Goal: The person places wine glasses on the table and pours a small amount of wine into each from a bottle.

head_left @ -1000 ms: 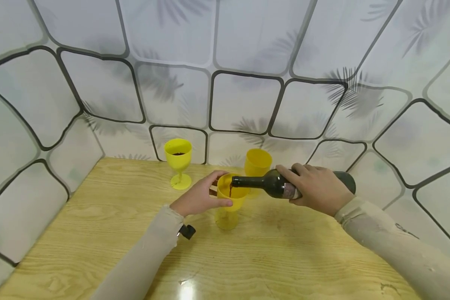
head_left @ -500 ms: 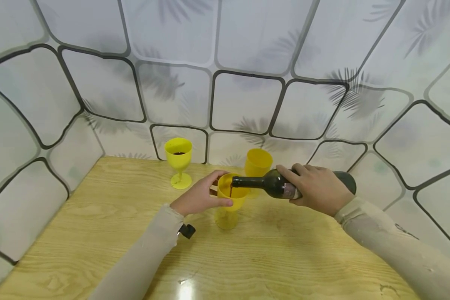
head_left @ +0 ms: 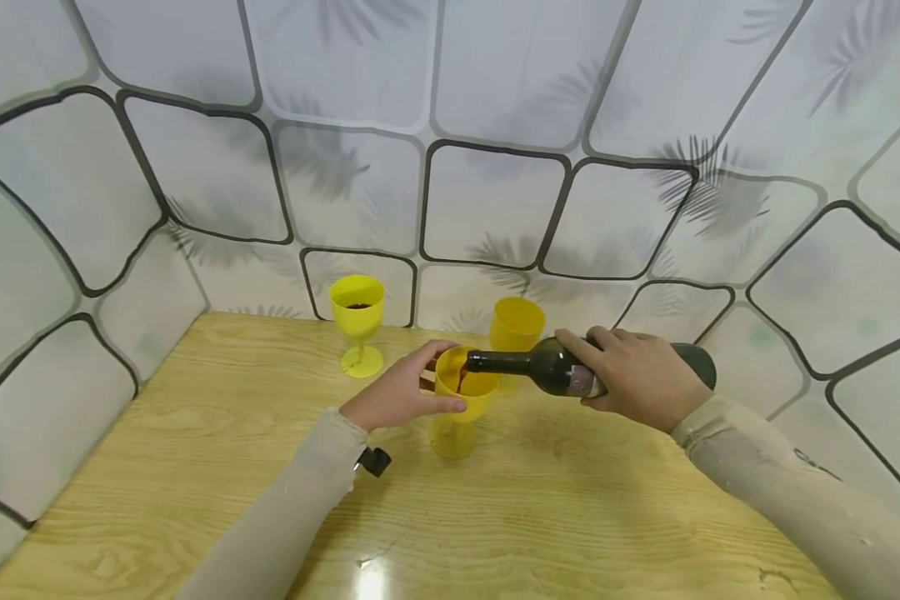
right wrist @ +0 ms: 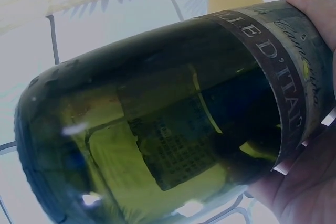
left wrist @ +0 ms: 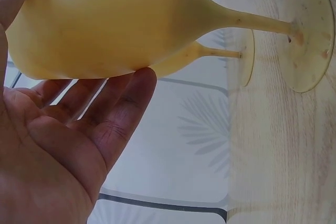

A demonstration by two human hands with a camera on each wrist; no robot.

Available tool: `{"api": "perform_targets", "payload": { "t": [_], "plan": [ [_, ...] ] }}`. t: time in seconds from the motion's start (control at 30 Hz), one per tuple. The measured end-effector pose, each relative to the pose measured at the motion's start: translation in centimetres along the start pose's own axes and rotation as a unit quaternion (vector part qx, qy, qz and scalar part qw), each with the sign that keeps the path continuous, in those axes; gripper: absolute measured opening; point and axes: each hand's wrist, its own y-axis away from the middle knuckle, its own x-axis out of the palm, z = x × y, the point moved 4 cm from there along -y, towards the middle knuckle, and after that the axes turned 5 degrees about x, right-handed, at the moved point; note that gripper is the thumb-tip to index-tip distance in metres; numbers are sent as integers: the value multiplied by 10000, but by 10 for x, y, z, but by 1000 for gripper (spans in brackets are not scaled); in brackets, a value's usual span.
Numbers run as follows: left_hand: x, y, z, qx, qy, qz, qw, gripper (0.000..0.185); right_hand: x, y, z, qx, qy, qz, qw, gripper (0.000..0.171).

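Note:
My left hand grips the bowl of a yellow goblet standing on the wooden table; the left wrist view shows the fingers wrapped under the goblet. My right hand holds a dark green wine bottle tipped almost level, its mouth over the goblet's rim. A thin dark red stream runs into the goblet. In the right wrist view the wine bottle fills the frame, with liquid inside.
A second yellow goblet with dark liquid stands at the back left near the wall. A third yellow goblet stands just behind the bottle's neck. Patterned panels wall in the table on three sides.
The bottle and my right hand have shifted very slightly right and down. The left hand and the goblets have stayed put while the red stream keeps running.

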Motion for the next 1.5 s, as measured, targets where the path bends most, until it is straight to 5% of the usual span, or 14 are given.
{"api": "perform_targets", "payload": {
  "t": [1.5],
  "plan": [
    [-1, 0, -1, -11, 65, 21, 10000, 80, 1, -3, -4, -28, 9, -135, 9999, 93]
  ]
}}
